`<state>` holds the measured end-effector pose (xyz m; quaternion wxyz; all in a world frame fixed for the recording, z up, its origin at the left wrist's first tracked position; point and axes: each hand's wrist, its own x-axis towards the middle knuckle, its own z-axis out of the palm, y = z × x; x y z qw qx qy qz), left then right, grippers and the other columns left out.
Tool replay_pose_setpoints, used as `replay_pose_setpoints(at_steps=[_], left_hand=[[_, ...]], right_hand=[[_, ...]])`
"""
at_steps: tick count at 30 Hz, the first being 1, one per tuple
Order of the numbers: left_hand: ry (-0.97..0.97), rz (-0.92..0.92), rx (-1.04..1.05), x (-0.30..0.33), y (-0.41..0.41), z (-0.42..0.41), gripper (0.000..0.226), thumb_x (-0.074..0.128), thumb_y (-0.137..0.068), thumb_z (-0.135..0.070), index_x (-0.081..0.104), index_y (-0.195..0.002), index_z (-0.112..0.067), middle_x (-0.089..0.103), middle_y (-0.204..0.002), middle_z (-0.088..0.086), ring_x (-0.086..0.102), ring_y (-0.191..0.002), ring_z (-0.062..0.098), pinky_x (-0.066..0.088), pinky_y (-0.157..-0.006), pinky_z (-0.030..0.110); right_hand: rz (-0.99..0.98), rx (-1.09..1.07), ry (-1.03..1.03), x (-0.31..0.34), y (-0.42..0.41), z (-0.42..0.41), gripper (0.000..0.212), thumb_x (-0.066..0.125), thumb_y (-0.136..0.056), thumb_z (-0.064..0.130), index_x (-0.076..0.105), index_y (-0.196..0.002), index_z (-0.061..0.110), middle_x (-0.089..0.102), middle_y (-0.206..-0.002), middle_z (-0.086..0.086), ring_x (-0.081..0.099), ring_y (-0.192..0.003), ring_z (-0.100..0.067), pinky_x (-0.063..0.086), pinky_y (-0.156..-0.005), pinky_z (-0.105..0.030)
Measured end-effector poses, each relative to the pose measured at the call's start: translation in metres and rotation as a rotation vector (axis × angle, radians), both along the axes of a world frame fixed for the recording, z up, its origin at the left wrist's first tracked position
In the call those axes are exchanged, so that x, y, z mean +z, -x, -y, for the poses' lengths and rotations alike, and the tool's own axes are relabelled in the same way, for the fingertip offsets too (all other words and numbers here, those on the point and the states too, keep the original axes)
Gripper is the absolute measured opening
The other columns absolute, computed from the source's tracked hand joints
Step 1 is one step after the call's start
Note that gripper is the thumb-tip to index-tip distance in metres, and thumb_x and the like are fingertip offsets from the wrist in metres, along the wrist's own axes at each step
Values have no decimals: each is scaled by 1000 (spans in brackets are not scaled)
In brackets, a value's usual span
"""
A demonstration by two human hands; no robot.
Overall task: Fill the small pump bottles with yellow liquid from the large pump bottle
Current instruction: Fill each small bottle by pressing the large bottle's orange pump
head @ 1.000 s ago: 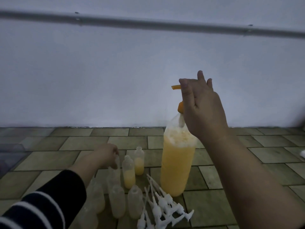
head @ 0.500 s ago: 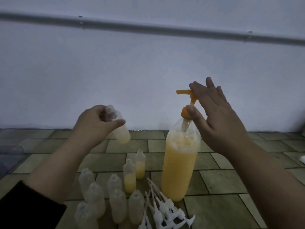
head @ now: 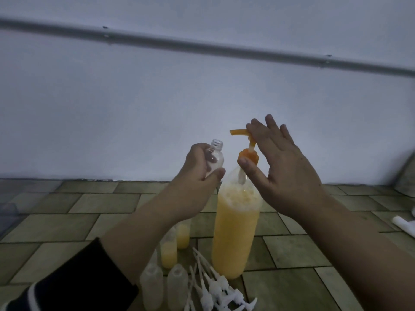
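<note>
I see clear, glossy plastic in the small bottle (head: 215,158) my left hand (head: 197,173) grips; beside my right hand (head: 285,173), the big bottle (head: 235,232) looks translucent plastic (orange pump (head: 248,151) smooth, matt). Below my hands, the floor tiles (head: 292,252) look matt, rough.

A plain domestic or back-room interior is suggested, dimly lit. The work is laid out directly on a floor (head: 292,250) of greenish rectangular tiles, which is met by a bare whitewashed wall (head: 134,108). A surface-mounted grey conduit pipe (head: 202,47) is clipped along that wall. No furniture is seen.
</note>
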<state>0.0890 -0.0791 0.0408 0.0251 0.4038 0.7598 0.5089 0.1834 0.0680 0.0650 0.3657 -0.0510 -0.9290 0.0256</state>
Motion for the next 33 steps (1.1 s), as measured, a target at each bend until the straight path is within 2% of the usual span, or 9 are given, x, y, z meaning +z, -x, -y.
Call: replay_pose_setpoints(at_steps=[2, 5, 11, 15, 20, 25, 27, 30, 33], left_hand=[[16, -84, 68, 4, 0, -4, 29, 47, -97, -28, 25, -115, -34, 34, -125, -10, 49, -95, 3, 40, -62, 0], [-5, -175, 144, 7, 5, -8, 40, 55, -93, -32, 35, -127, -31, 39, -121, -13, 44, -106, 6, 32, -72, 2], [-40, -291, 194, 10, 6, -10, 47, 58, -90, -37, 40, -132, -31, 50, -123, -11, 47, -108, 8, 40, -82, 15], [-14, -437, 254, 14, 4, -6, 53, 60, -89, -37, 40, -137, -28, 52, -128, -7, 49, -110, 9, 38, -87, 18], [24, -525, 278, 15, 4, -5, 55, 60, -89, -35, 40, -140, -25, 50, -136, -4, 53, -115, 14, 38, -91, 20], [100, -576, 302, 13, 7, -2, 54, 61, -90, -31, 42, -139, -22, 51, -138, -1, 52, -119, 18, 40, -98, 28], [107, -589, 307, 17, 8, 1, 53, 60, -90, -33, 42, -139, -23, 51, -138, -3, 52, -117, 16, 40, -97, 27], [94, -616, 296, 25, 8, 1, 53, 60, -90, -34, 42, -139, -24, 52, -136, -5, 53, -115, 15, 39, -95, 25], [89, -643, 296, 27, 6, -3, 53, 61, -90, -32, 43, -138, -23, 53, -135, -4, 54, -114, 16, 40, -96, 27]], right_hand=[[9, -9, 4, 0, -1, 0, 74, 17, -86, 69, 20, -149, 30, 14, -156, 13, -11, -135, 9, -7, -107, -16], [18, -6, 25, 0, -2, 1, 75, 17, -85, 70, 19, -149, 30, 13, -156, 13, -8, -138, 5, -3, -109, -19], [-21, 6, 40, -2, -2, 4, 75, 19, -85, 70, 22, -148, 30, 6, -150, 21, -18, -129, 17, -7, -104, -13], [-47, -4, 70, -5, -2, 8, 75, 20, -84, 70, 27, -147, 28, 20, -156, 10, -5, -141, 2, 1, -113, -25], [-215, 10, 100, -21, 7, 12, 62, 33, -92, 59, 39, -140, 21, 33, -146, 12, -17, -128, 24, -5, -106, -12], [-163, 37, 123, -24, 15, 17, 58, 32, -93, 56, 43, -136, 19, 42, -145, 5, 1, -136, 7, -8, -110, -10], [-145, 38, 96, -17, 12, 18, 60, 31, -92, 57, 43, -138, 20, 37, -147, 9, -2, -133, 6, -8, -106, -11], [-183, 47, 60, -8, 11, 18, 65, 25, -92, 61, 45, -137, 19, 40, -147, 3, 3, -137, 2, -8, -108, -11], [-252, 27, 124, -14, 14, 18, 62, 26, -91, 58, 48, -133, 18, 46, -142, 2, 13, -142, -5, -4, -113, -16]])
